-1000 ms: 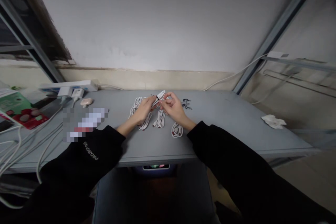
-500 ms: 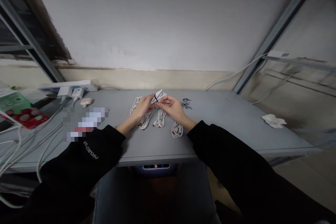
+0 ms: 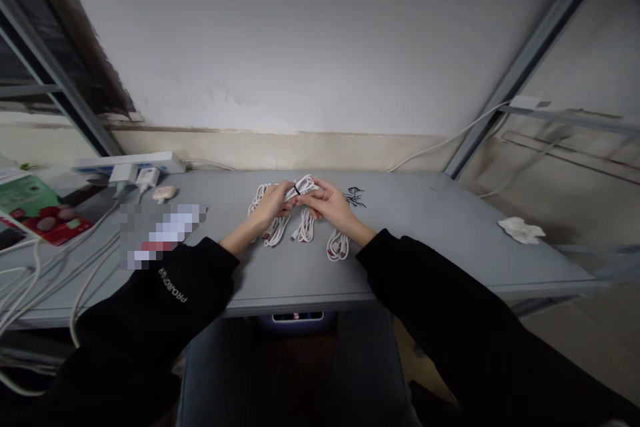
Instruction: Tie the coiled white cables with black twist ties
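Both my hands meet over the far middle of the grey table (image 3: 425,240). My left hand (image 3: 271,204) and my right hand (image 3: 327,203) pinch a coiled white cable (image 3: 303,185) between them, with a black tie wrapped round its middle. Beneath the hands lie several more coiled white cables with red-tipped plugs (image 3: 337,246), side by side. A small heap of black ties (image 3: 355,197) rests just right of my right hand.
A white power strip (image 3: 131,165) with plugged-in chargers sits at the back left, and white cords (image 3: 45,260) trail over the left edge. A small pink object (image 3: 165,194) lies near it. A crumpled white tissue (image 3: 521,231) rests at the right.
The coiled cable in my hands has dropped slightly and turned flatter, and my fingers have closed in around the black tie.
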Available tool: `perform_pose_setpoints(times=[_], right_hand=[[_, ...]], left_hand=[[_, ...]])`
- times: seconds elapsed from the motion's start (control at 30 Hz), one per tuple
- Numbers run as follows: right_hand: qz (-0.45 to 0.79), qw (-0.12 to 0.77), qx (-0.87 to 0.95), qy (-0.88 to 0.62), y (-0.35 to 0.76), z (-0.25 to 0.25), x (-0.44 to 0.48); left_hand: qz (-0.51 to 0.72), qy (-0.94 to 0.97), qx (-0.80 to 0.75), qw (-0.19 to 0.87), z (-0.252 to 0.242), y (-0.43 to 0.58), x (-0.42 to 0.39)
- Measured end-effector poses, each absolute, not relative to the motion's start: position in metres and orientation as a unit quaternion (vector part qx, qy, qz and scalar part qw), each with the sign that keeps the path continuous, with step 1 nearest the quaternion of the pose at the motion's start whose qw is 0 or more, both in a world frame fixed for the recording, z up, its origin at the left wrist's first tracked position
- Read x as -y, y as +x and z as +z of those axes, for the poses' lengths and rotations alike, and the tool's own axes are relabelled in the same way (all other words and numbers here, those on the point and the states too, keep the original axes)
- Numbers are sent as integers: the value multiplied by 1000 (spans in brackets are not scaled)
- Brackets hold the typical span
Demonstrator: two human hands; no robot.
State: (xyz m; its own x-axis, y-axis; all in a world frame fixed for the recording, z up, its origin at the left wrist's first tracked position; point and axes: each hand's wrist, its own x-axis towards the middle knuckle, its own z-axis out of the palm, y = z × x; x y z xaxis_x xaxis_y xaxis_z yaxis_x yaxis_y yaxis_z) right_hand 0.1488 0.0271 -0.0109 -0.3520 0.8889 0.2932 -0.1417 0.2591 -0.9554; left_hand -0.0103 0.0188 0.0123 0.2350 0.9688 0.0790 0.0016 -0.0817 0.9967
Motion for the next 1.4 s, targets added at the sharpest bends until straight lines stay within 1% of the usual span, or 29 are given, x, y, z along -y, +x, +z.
perform_pose_setpoints(times=[0.1,0.23,0.47,0.57,0.73,0.9,1.07,1.23,1.4], right_hand=[[522,463,654,-292,150,-10,-26],[509,459,666,-294,150,-7,-24],[503,450,677,-292,150,-6,-24],[515,451,665,-298,150,-8,-26],[534,462,634,-315,151,-7,-29],[544,459,610,-349,152,-7,-32],[598,403,611,-326,155,-7,-32],[680,379,555,-293,157,-6,-32],[738,329,515,-286,158,-1,-30]], left_hand=[[442,564,-420,557,11,-12,-21],[428,560,-409,579,7,-14,-25],[394,581,-413,580,6,-15,-24],[404,602,-413,551,9,-13,-20],[459,639,-411,461,15,-9,-11],[465,663,-409,420,16,-8,-9],[472,646,-409,439,15,-6,-10],[501,617,-418,440,19,-4,-6],[500,634,-404,431,16,-5,-8]])
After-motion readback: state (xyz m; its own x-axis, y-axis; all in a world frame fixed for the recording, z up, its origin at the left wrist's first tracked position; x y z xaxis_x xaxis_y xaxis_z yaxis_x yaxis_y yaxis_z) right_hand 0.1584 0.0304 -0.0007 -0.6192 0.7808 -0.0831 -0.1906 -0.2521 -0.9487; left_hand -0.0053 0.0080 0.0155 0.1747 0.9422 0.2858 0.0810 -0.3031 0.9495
